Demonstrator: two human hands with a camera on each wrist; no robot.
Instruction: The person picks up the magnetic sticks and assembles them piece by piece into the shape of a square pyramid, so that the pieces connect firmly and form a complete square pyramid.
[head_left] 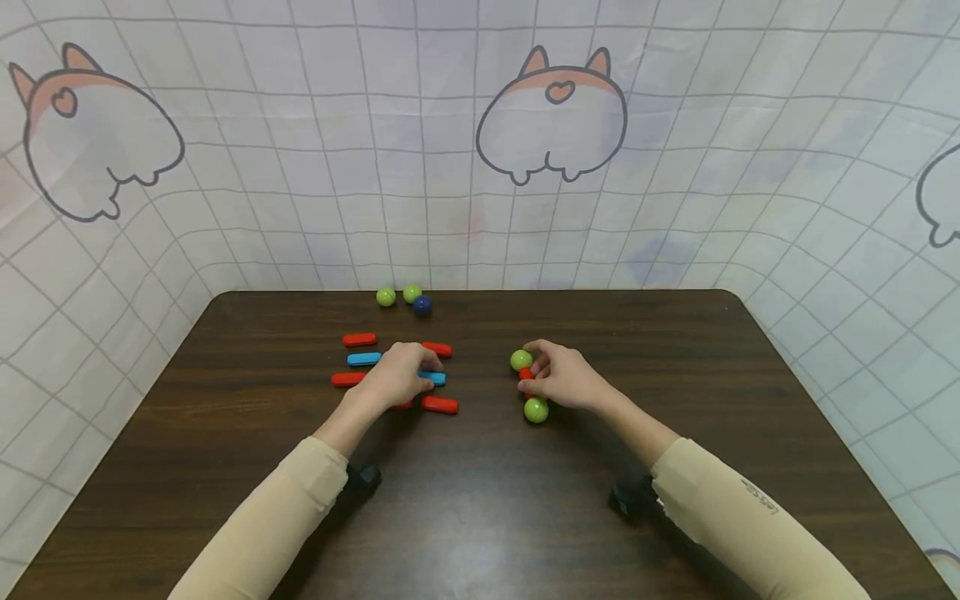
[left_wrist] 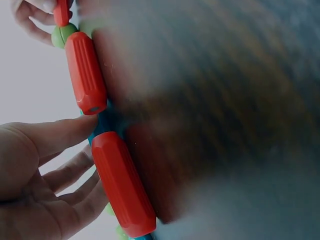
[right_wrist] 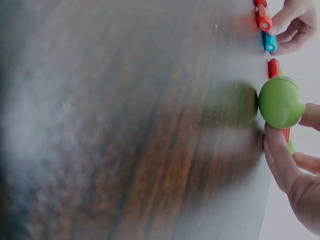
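Observation:
In the head view my left hand is over the group of rods, with its thumb and index finger on either side of a blue rod, pinching it. A red rod lies just nearer to me and another red rod just beyond. In the left wrist view the thumb reaches between two red rods. My right hand pinches a short red rod between thumb and fingers. A green ball sits at its far end, another green ball at its near end.
Left of my left hand lie a red rod, a blue rod and a longer red rod. By the table's back edge sit two green balls and a dark blue ball. A patterned curtain hangs behind the dark wooden table.

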